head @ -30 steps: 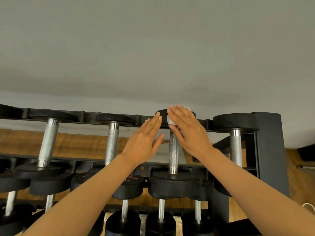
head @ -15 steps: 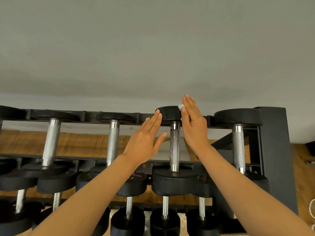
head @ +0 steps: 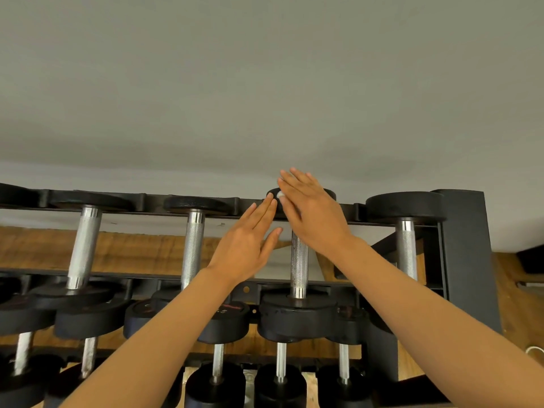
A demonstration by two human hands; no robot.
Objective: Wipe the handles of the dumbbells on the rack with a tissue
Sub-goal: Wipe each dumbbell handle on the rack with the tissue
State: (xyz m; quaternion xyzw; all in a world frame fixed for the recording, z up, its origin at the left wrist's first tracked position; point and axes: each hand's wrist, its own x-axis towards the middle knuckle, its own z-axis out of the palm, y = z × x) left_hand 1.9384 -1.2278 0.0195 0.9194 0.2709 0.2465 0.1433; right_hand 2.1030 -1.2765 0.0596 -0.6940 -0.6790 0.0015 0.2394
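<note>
Mostly tissue (head: 280,194) hidden under right hand (head: 313,214), handle top (head: 298,262) too.

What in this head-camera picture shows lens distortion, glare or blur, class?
Head view: the wide lens bends the rack's top rail and leans the outer handles; soft, even light, with bright glints on the metal handle; the right hand is slightly smeared, and only a scrap of the tissue shows; the left hand looks sharper.

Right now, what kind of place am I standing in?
Probably a gym or home workout room: a black rack with tiers of dumbbells, knurled steel handles, a wood floor behind. Your right hand presses a tissue on one dumbbell.
</note>
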